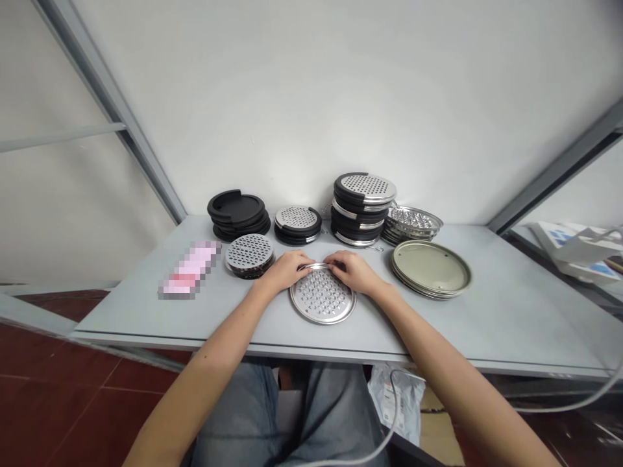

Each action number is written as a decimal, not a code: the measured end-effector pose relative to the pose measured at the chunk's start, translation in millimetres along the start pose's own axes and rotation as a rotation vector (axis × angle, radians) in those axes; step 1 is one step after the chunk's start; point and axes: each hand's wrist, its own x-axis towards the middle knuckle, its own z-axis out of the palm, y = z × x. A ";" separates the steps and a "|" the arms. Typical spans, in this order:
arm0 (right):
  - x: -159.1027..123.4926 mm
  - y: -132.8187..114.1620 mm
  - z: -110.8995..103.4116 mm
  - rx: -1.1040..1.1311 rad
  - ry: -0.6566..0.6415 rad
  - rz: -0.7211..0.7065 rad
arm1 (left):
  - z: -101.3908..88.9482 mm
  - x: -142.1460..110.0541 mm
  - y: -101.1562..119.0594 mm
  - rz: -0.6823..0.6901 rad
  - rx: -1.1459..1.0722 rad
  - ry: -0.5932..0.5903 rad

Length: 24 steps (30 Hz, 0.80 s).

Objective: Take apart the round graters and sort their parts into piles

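Note:
A round metal grater plate (325,295) with raised teeth and a shiny rim lies on the table in front of me. My left hand (291,269) pinches its far rim on the left side, thumb on top. On the right side of the same rim, my right hand (354,271) grips with curled fingers. The fingertips beneath the edge are hidden. Close to my left hand is a short stack of grey perforated discs (250,251). Right of my right hand sits a stack of olive-green round plates (431,266).
Along the wall stand black ring holders (237,211), a low stack of black-rimmed graters (296,220), a taller stack of them (364,211) and more metal grater plates (413,220). A blurred pink item (192,267) lies left. Metal frame posts (141,146) flank the table.

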 end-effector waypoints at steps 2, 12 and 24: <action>0.0 0.2 0.3 -0.001 0.002 0.002 | -1.0 -0.4 1.0 0.004 0.042 -0.021; -0.7 1.8 0.2 0.005 0.004 0.002 | -4.9 -1.9 -0.8 0.030 0.022 -0.056; -0.4 2.8 0.9 -0.016 -0.001 -0.002 | -8.5 -3.6 4.1 0.086 0.219 -0.052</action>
